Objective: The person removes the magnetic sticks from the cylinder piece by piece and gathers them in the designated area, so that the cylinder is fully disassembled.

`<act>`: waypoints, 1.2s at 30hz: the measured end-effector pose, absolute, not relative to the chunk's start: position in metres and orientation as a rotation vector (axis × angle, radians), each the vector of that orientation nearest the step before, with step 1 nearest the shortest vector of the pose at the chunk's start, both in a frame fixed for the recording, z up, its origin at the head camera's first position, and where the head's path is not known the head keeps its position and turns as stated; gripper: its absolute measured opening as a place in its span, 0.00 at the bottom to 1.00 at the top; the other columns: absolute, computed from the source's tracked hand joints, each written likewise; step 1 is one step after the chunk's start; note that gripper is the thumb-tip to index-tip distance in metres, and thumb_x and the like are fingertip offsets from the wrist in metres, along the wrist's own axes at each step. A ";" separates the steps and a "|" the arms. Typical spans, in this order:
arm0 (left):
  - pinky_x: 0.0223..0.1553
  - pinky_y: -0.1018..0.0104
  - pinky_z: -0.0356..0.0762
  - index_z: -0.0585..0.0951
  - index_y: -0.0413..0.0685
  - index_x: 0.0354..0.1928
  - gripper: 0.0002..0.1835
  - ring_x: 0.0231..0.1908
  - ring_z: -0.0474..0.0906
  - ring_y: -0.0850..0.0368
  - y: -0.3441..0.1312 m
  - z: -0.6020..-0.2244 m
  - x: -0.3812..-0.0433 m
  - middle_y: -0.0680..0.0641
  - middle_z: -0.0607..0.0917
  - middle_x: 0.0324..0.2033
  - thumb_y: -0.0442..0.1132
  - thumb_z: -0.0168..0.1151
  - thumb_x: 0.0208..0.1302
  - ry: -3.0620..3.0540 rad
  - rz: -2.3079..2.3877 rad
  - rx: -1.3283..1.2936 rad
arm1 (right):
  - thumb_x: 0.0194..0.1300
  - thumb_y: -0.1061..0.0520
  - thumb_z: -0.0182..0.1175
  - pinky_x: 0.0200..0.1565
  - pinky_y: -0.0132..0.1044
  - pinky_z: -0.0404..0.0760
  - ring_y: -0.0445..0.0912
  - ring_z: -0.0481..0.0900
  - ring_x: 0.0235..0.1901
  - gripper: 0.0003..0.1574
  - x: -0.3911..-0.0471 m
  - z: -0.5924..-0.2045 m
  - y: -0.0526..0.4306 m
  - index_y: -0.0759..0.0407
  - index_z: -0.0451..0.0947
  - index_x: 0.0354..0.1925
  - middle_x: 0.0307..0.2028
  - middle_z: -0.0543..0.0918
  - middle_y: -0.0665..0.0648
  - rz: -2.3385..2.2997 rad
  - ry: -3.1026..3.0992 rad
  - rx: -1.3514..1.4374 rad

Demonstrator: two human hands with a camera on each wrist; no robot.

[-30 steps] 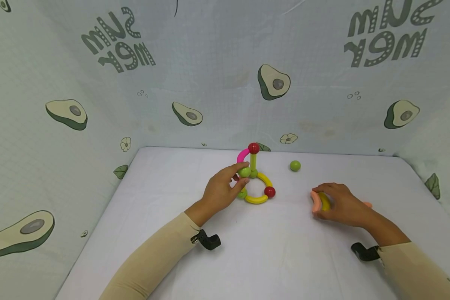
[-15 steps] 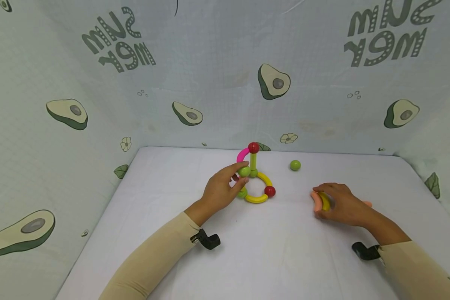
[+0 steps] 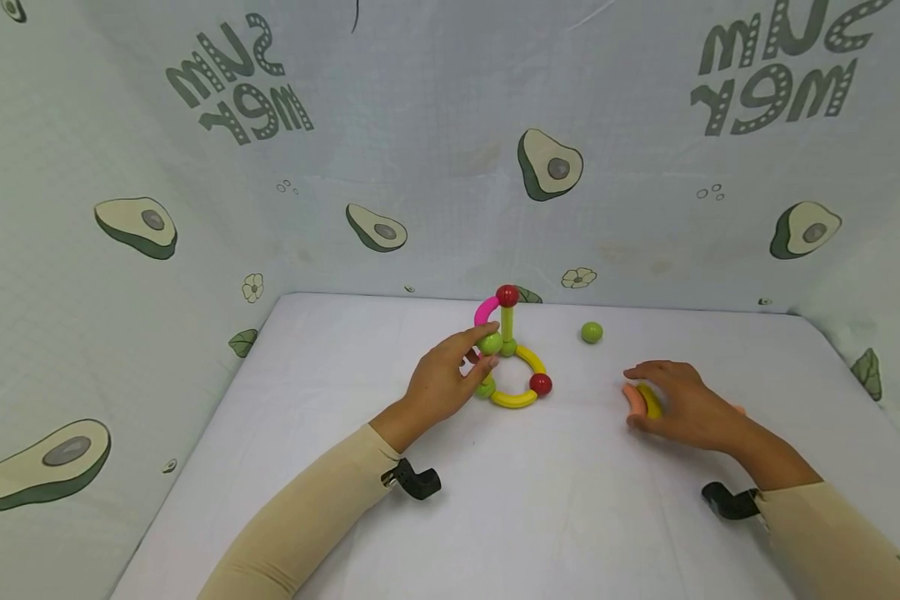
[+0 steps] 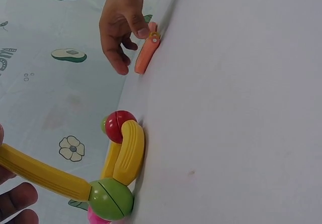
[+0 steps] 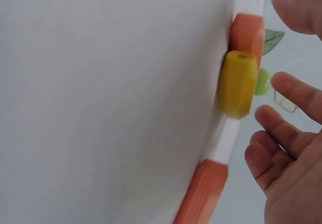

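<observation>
My left hand (image 3: 442, 377) pinches a green ball (image 3: 489, 342) between thumb and fingers in the head view. It belongs to a structure of balls and rods: a ring with yellow curved rods (image 3: 514, 400), a red ball (image 3: 541, 384), and an upright green rod (image 3: 507, 323) topped by another red ball (image 3: 507, 296). A pink curved rod (image 3: 484, 311) joins that top ball. My right hand (image 3: 686, 407) hovers with spread fingers over an orange curved rod (image 5: 247, 32) and a yellow curved rod (image 5: 238, 85), which lie side by side on the table; the right wrist view shows its fingers apart from both.
A loose green ball (image 3: 592, 332) lies toward the back of the white table (image 3: 555, 517). Another orange rod (image 5: 202, 194) rests near my right wrist, mostly hidden in the head view. A printed cloth (image 3: 450, 150) hangs behind the table.
My right hand has let go of the orange and yellow rods; its fingers have spread and lifted a little. The left hand and the structure stay in place.
</observation>
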State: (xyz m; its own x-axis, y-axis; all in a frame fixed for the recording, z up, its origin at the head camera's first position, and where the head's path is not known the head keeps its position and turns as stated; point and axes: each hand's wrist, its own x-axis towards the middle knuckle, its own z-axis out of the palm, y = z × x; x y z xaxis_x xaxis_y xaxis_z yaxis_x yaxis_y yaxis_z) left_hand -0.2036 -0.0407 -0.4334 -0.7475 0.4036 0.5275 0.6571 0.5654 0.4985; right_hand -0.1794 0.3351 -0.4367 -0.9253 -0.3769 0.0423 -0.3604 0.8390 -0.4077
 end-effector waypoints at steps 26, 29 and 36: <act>0.46 0.61 0.82 0.63 0.47 0.75 0.36 0.43 0.81 0.56 -0.038 -0.434 -0.205 0.46 0.84 0.47 0.37 0.69 0.69 -2.432 -1.108 -0.829 | 0.64 0.55 0.73 0.43 0.51 0.85 0.58 0.79 0.47 0.37 -0.183 -0.401 0.213 0.60 0.71 0.67 0.61 0.77 0.62 -0.997 3.035 -0.839; 0.46 0.60 0.82 0.61 0.47 0.75 0.37 0.42 0.80 0.57 -0.038 -0.435 -0.205 0.46 0.84 0.47 0.35 0.67 0.69 -2.424 -1.124 -0.830 | 0.65 0.55 0.72 0.43 0.51 0.86 0.57 0.79 0.48 0.37 -0.184 -0.400 0.201 0.61 0.71 0.68 0.61 0.78 0.63 -1.047 3.013 -0.847; 0.45 0.59 0.82 0.59 0.46 0.75 0.37 0.42 0.81 0.56 -0.039 -0.437 -0.206 0.45 0.86 0.47 0.33 0.66 0.69 -2.418 -1.126 -0.842 | 0.66 0.54 0.72 0.48 0.52 0.85 0.59 0.78 0.55 0.39 -0.189 -0.400 0.184 0.62 0.69 0.69 0.62 0.77 0.64 -1.082 2.998 -0.779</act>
State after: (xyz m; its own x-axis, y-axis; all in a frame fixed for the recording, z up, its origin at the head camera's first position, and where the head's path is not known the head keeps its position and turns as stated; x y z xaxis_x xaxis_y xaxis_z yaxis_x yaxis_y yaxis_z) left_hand -0.2058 -0.0388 -0.4365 -0.7653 0.3691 0.5273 0.6411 0.5096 0.5738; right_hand -0.1892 0.1838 -0.4000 -0.8781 -0.3861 0.2827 -0.4777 0.6715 -0.5665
